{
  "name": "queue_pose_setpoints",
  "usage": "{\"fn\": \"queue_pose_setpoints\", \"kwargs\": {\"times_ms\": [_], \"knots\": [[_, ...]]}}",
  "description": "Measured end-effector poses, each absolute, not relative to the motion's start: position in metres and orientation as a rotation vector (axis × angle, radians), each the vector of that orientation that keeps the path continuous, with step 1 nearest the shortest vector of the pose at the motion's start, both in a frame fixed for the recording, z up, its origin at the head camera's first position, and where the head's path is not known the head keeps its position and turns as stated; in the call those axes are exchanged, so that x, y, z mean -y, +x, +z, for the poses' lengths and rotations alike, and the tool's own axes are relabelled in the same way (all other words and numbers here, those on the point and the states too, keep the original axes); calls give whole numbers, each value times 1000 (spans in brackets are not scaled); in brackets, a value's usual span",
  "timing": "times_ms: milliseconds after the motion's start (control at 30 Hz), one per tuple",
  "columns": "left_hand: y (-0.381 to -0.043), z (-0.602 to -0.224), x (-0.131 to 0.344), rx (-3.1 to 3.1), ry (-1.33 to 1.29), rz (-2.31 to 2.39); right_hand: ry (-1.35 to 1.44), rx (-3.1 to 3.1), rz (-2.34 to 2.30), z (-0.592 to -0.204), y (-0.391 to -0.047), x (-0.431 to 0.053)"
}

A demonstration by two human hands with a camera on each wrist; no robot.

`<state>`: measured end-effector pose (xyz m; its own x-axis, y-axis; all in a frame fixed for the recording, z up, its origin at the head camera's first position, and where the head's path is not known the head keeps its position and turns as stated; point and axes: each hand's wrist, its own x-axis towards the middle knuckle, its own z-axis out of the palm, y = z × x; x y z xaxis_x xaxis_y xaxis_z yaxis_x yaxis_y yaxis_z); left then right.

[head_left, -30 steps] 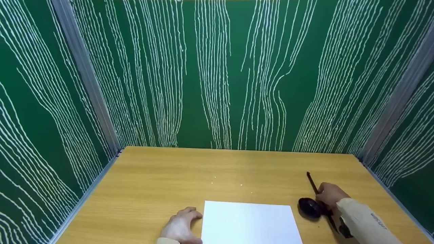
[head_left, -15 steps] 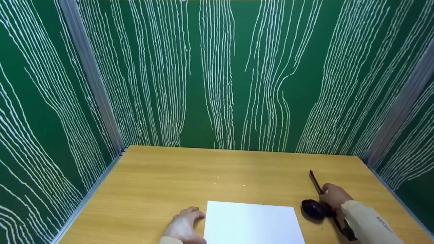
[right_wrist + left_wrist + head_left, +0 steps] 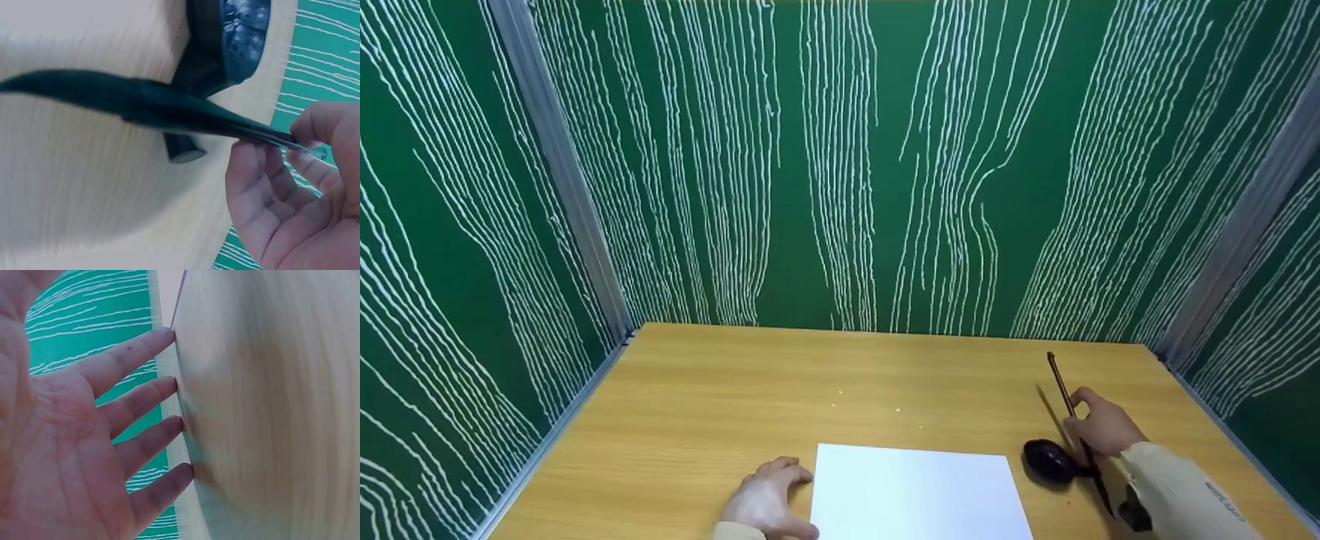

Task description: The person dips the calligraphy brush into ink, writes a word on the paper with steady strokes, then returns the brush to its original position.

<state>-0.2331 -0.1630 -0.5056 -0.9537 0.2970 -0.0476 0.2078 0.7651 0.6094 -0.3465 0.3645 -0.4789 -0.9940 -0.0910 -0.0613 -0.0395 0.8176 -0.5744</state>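
Observation:
My right hand pinches a dark, slender calligraphy brush by its handle between thumb and fingers. Its thick, pointed dark tip faces toward me, and its far end is raised off the table. Close beside it sits a glossy black bowl-like dish with a short stem; the brush passes over the stem in the right wrist view. My left hand is spread at the left edge of a white sheet of paper, its fingertips on the tabletop. Whether the thumb touches the paper cannot be told.
The wooden table reaches back to a green wall with white wavy lines. Several tiny white specks lie behind the paper. Grey posts stand at the corners. A small black device shows beside the right sleeve.
The right hand has lifted the brush off the table, its far end rising and its shadow parting from it. The left hand and paper hold their places; the head view shifted slightly.

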Motion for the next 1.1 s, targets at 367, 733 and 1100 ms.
{"fn": "queue_pose_setpoints", "kwargs": {"times_ms": [367, 733, 1100], "knots": [[-232, -505, 162, -2812, 362, 954, -102, -2946, -1147, -458, -329, -361], [-229, -507, 156, -2848, 416, 880, 121, -3096, -1608, -444, -303, -359], [-228, -505, 155, -2878, 433, 836, 210, -3141, -1928, -457, -297, -337]]}}
